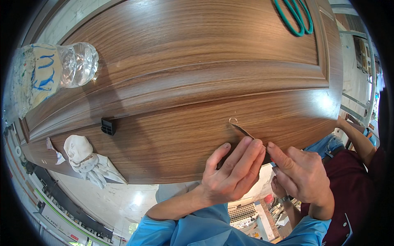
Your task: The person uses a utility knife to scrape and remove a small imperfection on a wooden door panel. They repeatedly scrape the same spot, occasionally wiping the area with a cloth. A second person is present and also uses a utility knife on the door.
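A brown wood-grain door panel (176, 143) lies flat in front of me. Over its near edge, my right hand (303, 176) is closed, its thumb and fingers pinching the rear of a thin knife blade (243, 131). My left hand (232, 176) is closed too, fingertips together against the same blade, thumb off to the left. The blade slants to the upper left. Its tip touches or nearly touches the panel at a small pale ring-shaped mark (233, 120). My fingers hide the blade's rear end and any handle.
Green-handled scissors (297, 18) lie at the far right. On the left are a clear plastic bottle (78, 65), a small black plastic block (108, 126), a crumpled white cloth (82, 156) and a torn scrap (55, 151). A person in a maroon shirt (349, 188) is close on my right.
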`<state>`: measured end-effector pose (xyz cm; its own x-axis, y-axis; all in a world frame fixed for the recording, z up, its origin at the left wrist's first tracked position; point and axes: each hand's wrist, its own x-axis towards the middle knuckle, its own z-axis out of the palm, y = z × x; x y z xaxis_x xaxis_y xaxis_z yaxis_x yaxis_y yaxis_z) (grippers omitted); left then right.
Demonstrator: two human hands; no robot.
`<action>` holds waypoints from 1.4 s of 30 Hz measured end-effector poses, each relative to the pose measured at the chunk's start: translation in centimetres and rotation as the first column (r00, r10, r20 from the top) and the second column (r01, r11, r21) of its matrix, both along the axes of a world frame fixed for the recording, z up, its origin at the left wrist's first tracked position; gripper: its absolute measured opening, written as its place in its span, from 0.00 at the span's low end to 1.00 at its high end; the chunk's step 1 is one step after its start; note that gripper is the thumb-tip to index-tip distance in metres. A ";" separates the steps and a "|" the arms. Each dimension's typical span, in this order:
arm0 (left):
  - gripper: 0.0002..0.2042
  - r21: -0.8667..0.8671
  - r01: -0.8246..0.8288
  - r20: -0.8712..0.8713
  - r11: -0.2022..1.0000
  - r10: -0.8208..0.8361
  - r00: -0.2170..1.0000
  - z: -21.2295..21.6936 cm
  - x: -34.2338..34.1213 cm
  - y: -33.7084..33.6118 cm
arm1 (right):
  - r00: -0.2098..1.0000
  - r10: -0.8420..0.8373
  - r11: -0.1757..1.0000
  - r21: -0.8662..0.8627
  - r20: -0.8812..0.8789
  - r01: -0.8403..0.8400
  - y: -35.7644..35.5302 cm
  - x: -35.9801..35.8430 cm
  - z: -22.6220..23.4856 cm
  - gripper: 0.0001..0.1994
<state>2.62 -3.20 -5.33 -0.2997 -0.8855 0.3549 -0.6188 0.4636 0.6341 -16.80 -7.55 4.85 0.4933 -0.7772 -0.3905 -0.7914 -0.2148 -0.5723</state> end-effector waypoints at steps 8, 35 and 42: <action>0.17 -0.015 0.011 0.004 1.000 -0.011 1.000 -0.3 -0.1 -0.2 | 1.000 -0.025 0.999 -0.020 -0.008 0.025 0.1 -0.1 -0.1 0.34; 0.17 0.000 0.032 0.021 0.999 -0.032 0.999 0.0 -0.5 -0.1 | 0.999 -0.043 0.999 -0.003 0.013 0.043 0.0 -0.9 0.1 0.31; 0.16 -0.004 0.035 0.036 0.999 -0.034 0.999 -0.1 -0.6 0.0 | 0.999 -0.051 0.999 0.010 0.018 0.051 -0.1 -1.1 0.2 0.30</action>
<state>2.00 -3.17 -5.44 -0.3428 -0.8727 0.3478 -0.6249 0.4882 0.6093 -17.86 -7.66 5.06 0.4605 -0.7977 -0.3894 -0.7906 -0.1691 -0.5886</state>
